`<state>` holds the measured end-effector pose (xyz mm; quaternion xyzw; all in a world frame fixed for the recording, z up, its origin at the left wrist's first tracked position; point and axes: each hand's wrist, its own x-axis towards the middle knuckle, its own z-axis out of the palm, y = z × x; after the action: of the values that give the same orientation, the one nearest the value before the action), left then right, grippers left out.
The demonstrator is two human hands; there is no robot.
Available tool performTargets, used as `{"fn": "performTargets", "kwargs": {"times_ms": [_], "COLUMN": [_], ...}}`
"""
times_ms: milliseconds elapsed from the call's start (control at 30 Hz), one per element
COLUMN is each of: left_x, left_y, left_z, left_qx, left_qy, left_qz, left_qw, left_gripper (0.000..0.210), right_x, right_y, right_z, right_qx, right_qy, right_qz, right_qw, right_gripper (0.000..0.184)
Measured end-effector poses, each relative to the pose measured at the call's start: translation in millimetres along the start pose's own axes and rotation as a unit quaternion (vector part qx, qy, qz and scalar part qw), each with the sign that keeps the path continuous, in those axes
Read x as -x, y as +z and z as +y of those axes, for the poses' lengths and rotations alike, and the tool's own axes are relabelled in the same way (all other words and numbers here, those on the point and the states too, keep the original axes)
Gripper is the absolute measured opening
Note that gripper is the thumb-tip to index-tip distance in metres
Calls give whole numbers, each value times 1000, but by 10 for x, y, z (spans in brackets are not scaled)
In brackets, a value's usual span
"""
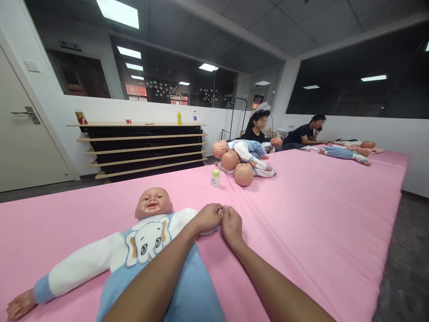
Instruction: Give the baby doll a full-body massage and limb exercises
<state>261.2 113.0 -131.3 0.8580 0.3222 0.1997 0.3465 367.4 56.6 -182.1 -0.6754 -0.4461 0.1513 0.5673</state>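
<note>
Head view: a baby doll [147, 239] lies face-up at the frame's lower left on a pink-covered bench [311, 232]. At centre, the bare left hand [208, 218] and right hand [232, 225] meet, fingers curled closed on the mostly hidden doll's hand [220, 213]. The step seems to be manipulating it; the next move calls for gentle support.

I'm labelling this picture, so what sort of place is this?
Probably an infant-care practice room: a baby doll lies on a long pink-covered table, a heap of dolls lies farther along, and more dolls lie toward the far end.
</note>
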Motion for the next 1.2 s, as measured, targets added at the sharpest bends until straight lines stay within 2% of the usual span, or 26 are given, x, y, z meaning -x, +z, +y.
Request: {"fn": "performTargets", "kwargs": {"times_ms": [100,267,433,567,667,800,933,1200], "left_x": [-32,-62,-32,-18,-29,-91,-137,-34], "left_y": [4,22,22,6,-8,-29,-21,1], "left_z": [-71,-151,-87,-1,15,-87,-151,-18], "left_qx": [11,17,10,28,52,23,-12,2], "left_qy": [12,0,-20,-16,-23,-37,-38,30], "left_qz": [2,46,39,27,24,60,59,34], "left_qw": [1000,999,999,999,998,997,997,999], "left_gripper": [32,37,38,30,30,27,41,31], "right_x": [9,29,15,-18,-7,23,30,-12], "right_y": [7,3,4,32,49,59,40,3], "right_z": [-7,-41,-21,21,13,-12,-11,44], "right_qx": [-29,-47,-7,-40,-68,-43,1,-5], "right_qy": [-11,-22,-1,23,33,-18,-31,-5], "right_qz": [-14,-38,-5,17,8,-16,-8,17], "right_qw": [999,998,1000,999,997,999,999,1000], "right_gripper": [41,32,44,52,52,42,45,52]}}
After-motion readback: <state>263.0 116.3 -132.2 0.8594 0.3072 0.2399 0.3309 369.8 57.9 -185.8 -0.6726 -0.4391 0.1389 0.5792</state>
